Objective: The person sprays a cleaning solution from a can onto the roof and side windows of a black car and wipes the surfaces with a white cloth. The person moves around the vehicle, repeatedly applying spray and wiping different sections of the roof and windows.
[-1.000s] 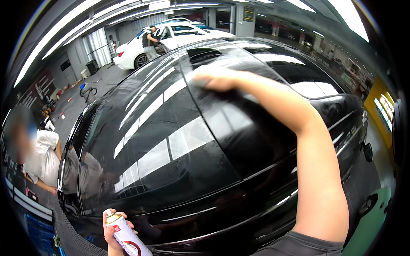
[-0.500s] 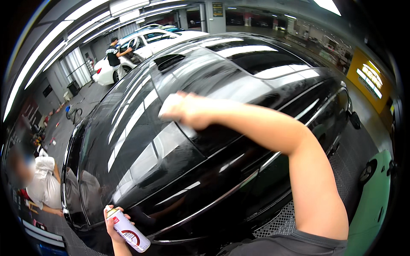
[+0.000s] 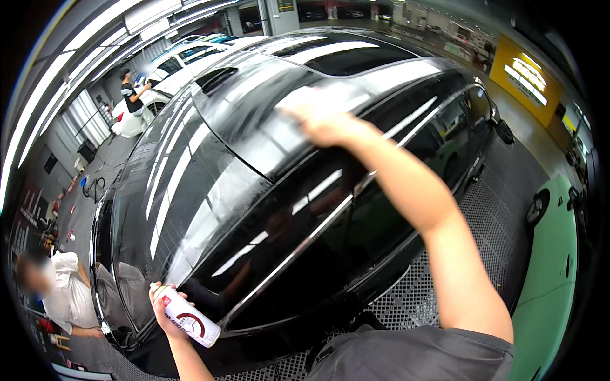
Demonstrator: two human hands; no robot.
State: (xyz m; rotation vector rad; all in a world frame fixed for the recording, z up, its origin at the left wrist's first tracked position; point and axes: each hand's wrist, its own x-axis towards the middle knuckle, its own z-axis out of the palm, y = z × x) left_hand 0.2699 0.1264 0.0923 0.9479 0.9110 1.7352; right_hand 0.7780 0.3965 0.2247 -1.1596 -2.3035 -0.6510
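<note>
My left hand (image 3: pixel 166 311) grips a white aerosol spray can (image 3: pixel 192 322) with a dark red ring printed on it, tilted beside the rear side of a glossy black car (image 3: pixel 279 235). Stretched out over the car's roof is my right hand (image 3: pixel 327 124), blurred by motion. A white cloth-like wad (image 3: pixel 298 100) is in it, pressed against the roof just ahead of the rear window; its edges blend into the reflections. Hazy streaks cover the roof and rear glass around the hand. The fingers of my right hand are smeared.
At the lower left a person in a light shirt (image 3: pixel 68 295) touches the car's rear. Another person in black (image 3: pixel 132 98) stands beside a white car (image 3: pixel 184 66). A green car (image 3: pixel 549 267) stands at right, past dark grated flooring (image 3: pixel 406 305). A coiled hose (image 3: pixel 95 187) lies at left.
My right hand has swept forward and right with the white wad, from the rear glass edge onto the roof. The view has shifted; my left hand still holds the spray can.
</note>
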